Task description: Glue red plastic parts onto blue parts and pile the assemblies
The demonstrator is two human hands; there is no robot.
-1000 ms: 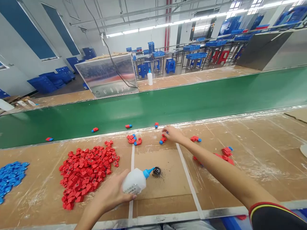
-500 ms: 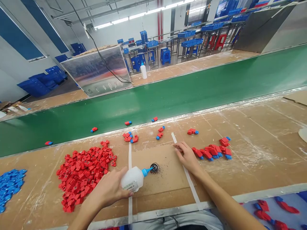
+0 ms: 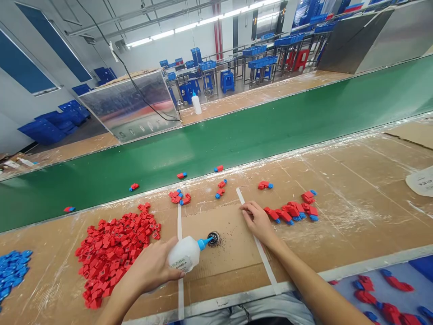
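Observation:
My left hand (image 3: 154,266) is closed round a white squeeze bottle (image 3: 184,257) with a printed label and a blue nozzle. The bottle is tilted, and its nozzle tip reaches a small round black dish (image 3: 213,239) on a cardboard sheet (image 3: 233,257). Whether liquid comes out I cannot tell. At the sheet's upper right edge rests my right hand (image 3: 259,222), empty, fingers loosely bent and thumb apart, beside a white tape strip (image 3: 265,259). Just right of it lies a row of red and blue joined pieces (image 3: 292,210).
Left of the bottle is a heap of red pieces (image 3: 115,253), with a blue pile (image 3: 13,273) farther left. A green conveyor belt (image 3: 237,135) crosses behind, carrying several joined pieces. Another white bottle (image 3: 196,104) stands beyond it. More joined pieces (image 3: 390,311) lie lower right.
The whole view has shifted slightly as my head moved. Both hands keep nearly the same pose, and the nozzle stays at the black dish.

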